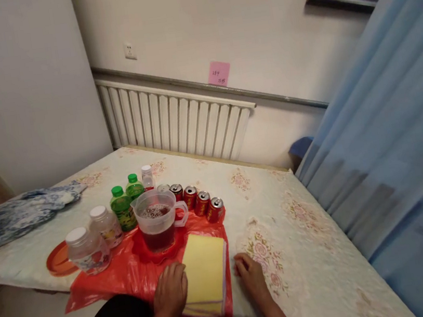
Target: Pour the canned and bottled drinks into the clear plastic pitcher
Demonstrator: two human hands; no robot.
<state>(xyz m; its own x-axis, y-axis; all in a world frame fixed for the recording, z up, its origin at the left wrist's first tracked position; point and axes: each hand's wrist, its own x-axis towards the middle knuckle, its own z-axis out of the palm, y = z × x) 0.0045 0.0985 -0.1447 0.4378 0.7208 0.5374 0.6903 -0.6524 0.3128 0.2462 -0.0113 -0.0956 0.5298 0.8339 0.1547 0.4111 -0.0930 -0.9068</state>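
Observation:
My left hand (170, 292) lies palm down on the red plastic bag (128, 270), fingers stretched out, its side against the left edge of a stack of yellow paper (204, 269). On the other side of the stack, my right hand (251, 277) rests on the flowered tablecloth (309, 270), fingers curled in, and I see nothing in them. Just beyond the paper stands a clear measuring jug (158, 221) with dark, foamy liquid, in a red dish (139, 247). Several opened red drink cans (202, 203) form a row behind the paper.
Left of the jug are two green-capped bottles (123, 210), white-capped jars (86, 251), a small white-capped bottle (147, 176) and an orange lid (58, 260). A patterned cloth (19, 217) lies at far left. A radiator (174, 119) and blue curtain (388, 128) border the table.

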